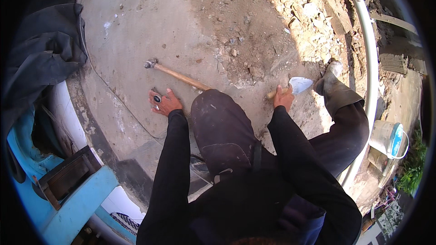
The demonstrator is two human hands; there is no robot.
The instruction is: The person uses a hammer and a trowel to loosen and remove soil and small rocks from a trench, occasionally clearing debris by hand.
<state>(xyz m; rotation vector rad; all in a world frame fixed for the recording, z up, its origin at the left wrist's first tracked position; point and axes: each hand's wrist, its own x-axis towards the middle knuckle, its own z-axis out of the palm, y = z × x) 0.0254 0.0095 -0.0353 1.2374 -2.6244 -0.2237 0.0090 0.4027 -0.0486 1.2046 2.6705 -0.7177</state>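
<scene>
Head view: trowel in the right hand, hammer near the left hand.
The right grips the trowel's handle, blade pointing toward the boot; the left, ringed, is open over dusty ground. The hammer's handle ends at the knee.

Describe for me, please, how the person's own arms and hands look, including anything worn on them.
The left sleeve and right sleeve are both long, plain black and reach about to the wrist. Neither hand is gloved. The left hand wears what looks like a large ring with a dark oval face; no ring can be made out on the right hand.
</scene>
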